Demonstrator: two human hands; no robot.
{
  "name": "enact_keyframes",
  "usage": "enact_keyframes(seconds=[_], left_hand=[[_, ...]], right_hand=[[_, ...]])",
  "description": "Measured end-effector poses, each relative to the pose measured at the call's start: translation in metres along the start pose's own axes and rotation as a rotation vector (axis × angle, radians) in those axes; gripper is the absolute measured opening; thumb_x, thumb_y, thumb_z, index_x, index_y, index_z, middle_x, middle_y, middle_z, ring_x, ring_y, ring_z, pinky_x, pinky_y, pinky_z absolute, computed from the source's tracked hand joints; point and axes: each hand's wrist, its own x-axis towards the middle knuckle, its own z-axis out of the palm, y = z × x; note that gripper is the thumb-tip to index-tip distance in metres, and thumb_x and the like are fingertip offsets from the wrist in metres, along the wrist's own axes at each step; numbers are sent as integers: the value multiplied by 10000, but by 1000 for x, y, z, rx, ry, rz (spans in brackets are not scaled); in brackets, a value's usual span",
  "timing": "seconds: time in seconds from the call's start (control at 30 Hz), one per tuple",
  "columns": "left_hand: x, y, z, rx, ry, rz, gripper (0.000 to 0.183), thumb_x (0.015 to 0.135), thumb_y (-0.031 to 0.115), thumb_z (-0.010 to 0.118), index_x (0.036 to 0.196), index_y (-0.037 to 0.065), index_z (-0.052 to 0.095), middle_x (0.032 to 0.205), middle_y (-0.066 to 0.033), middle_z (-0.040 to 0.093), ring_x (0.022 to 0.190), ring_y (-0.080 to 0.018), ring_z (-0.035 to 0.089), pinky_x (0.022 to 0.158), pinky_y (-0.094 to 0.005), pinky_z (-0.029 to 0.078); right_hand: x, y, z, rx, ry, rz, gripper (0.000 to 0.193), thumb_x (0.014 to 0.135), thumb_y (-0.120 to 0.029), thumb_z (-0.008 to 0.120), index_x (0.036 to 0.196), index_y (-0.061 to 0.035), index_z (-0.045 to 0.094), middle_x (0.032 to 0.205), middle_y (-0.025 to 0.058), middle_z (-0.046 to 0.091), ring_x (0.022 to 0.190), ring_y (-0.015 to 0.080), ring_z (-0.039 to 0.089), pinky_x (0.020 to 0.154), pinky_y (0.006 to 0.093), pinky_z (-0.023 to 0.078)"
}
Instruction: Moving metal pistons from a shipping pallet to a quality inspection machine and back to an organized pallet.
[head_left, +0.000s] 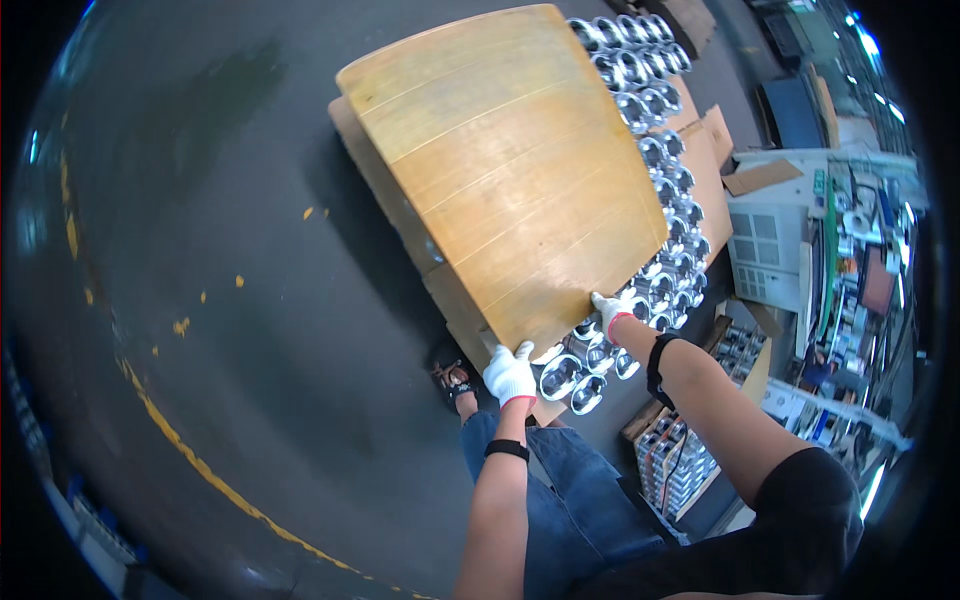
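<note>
A large yellow-brown wooden board (515, 175) lies tilted across my view, over a stack with cardboard at its sides. My left hand (510, 374), in a white glove, is closed on the board's near left corner. At the near right edge my right hand (612, 312), gloved in white with a red cuff, grips the same board. The fingers beneath the board are hidden. Rows of shiny, hollow, round metal parts (590, 352) show along the board's right side and by its near edge. What lies under the rest of the board cannot be seen.
Brown cardboard (708, 185) with raised flaps lies beyond the metal parts. To the lower right stands a crate (672, 465) packed with similar parts. A white cabinet (765, 250) is at the right. Yellow line paint (200, 472) marks the grey floor at the left.
</note>
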Motion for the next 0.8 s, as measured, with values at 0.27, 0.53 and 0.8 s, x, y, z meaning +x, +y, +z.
enact_keyframes(seconds=[0.27, 0.53, 0.8], left_hand=[[6, -19, 3, -122, -121, -42, 553, 836, 460, 651, 1102, -18, 571, 1008, -214, 655, 876, -354, 640, 764, -407, 495], [15, -2, 4, -546, -187, -49, 528, 869, 335, 670, 1221, -24, 510, 1144, -175, 636, 985, -303, 619, 863, -373, 455], [28, 11, 4, -674, -127, -188, 451, 858, 137, 695, 1223, -54, 512, 1167, -140, 622, 984, -214, 609, 849, -317, 476]], right_hand=[[-85, -42, 12, 384, 88, -21, 440, 806, -108, 726, 1200, 1, 564, 1028, 119, 653, 861, 209, 622, 690, 297, 512], [-103, -56, -3, 387, 86, -7, 519, 802, -99, 705, 1244, 87, 506, 1147, 168, 636, 994, 223, 629, 864, 286, 494], [-94, -45, 7, 413, 122, -30, 473, 761, -116, 714, 1188, 36, 579, 1090, 169, 670, 964, 249, 653, 852, 310, 490]])
